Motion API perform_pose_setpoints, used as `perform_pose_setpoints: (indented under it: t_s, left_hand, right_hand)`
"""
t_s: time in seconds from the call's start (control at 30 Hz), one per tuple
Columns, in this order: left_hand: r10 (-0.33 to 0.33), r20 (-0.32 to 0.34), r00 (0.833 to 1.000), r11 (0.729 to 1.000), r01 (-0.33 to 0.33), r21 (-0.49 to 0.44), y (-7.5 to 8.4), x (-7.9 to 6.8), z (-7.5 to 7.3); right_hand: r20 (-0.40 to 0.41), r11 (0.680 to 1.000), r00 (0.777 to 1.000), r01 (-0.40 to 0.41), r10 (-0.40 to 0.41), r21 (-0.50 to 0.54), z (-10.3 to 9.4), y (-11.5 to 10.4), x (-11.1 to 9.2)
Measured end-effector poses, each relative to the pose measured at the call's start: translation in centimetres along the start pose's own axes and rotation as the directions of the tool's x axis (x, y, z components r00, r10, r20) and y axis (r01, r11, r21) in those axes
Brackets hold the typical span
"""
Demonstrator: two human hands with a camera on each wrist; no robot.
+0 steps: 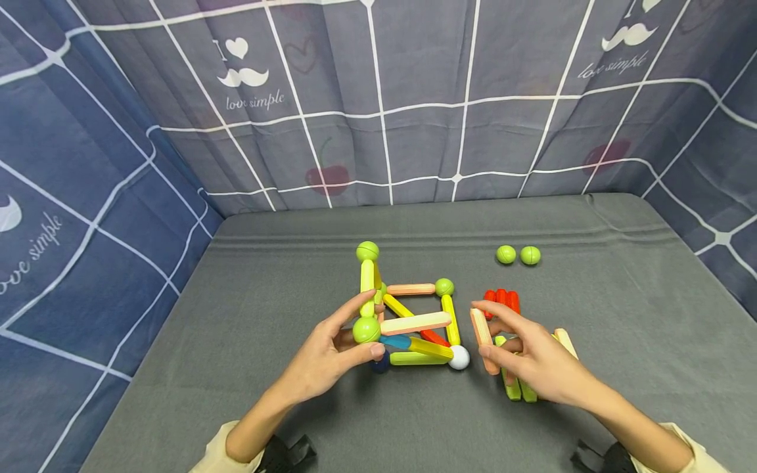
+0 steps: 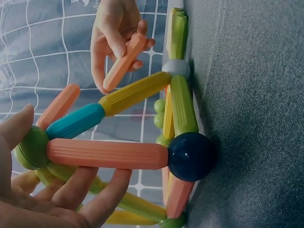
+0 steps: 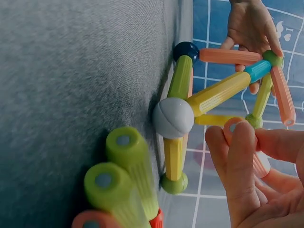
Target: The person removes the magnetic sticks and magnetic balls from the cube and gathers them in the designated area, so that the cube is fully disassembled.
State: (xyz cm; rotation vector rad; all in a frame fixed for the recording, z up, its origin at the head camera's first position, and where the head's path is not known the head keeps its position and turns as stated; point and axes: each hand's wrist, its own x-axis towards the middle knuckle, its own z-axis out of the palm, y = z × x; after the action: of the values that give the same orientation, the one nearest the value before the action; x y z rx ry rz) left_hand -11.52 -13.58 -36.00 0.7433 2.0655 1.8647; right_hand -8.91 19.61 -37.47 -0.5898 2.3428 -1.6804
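Observation:
A frame of ribbed magnetic sticks and balls stands on the grey cloth. My left hand (image 1: 319,361) grips it at a green ball (image 1: 367,330), thumb on the near side and fingers behind. From that ball run a peach stick (image 1: 416,323), a blue stick (image 1: 395,341) meeting a yellow one (image 1: 431,349), and an upright yellow-green stick topped by another green ball (image 1: 367,251). A white ball (image 1: 458,357) and a dark blue ball (image 2: 192,156) are lower corners. My right hand (image 1: 544,364) pinches a loose peach stick (image 1: 484,341) between thumb and fingers, right of the frame and apart from it.
Beneath and beside my right hand lie green sticks (image 1: 528,391), a pale stick (image 1: 566,342) and several red sticks (image 1: 501,297). Two loose green balls (image 1: 506,254) sit farther back. A checked curtain (image 1: 414,151) encloses the back and sides of the surface.

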Motion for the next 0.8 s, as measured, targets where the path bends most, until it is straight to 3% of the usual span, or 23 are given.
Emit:
perform_pose_setpoints:
  t_s: [0.33, 0.47, 0.8]
  left_hand:
    - [0.017, -0.002, 1.000, 1.000, -0.017, -0.009, -0.1, 0.1, 0.0]
    - [0.002, -0.006, 1.000, 1.000, -0.002, -0.001, 0.0, 0.1, 0.0]
    - [0.003, -0.006, 1.000, 1.000, -0.003, -0.014, 0.0, 0.1, 0.0]
  right_hand:
    - [-0.082, 0.999, 0.996, -0.020, 0.018, -0.027, -2.1, -0.1, -1.5]
    - [-0.141, 0.992, 0.990, -0.010, -0.008, -0.122, -3.1, 0.4, -2.3]
    - [-0.161, 0.964, 0.979, -0.158, 0.125, -0.212, -7.3, 3.2, -5.6]
